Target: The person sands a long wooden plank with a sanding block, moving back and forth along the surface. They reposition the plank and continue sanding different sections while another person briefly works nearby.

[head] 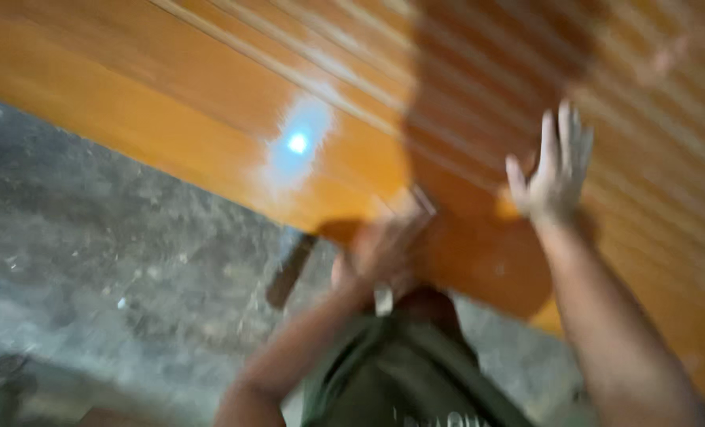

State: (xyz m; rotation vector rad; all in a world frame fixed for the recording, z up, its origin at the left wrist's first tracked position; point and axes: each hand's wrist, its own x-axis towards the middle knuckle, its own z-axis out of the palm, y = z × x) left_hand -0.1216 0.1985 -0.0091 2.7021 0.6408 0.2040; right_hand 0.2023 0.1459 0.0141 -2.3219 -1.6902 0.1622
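Wooden panel (210, 103) under both hands

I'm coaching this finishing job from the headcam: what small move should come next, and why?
Probably draw the left hand and its blurred tool along the glossy orange wooden panel, near its edge. The right hand lies flat and open on the panel, seemingly steadying it. Blur hides what the tool is.

A glossy orange wooden panel (170, 103) with grooved strips lies over a grey, dusty concrete floor (107, 245). The right hand (554, 170) rests flat on the panel.
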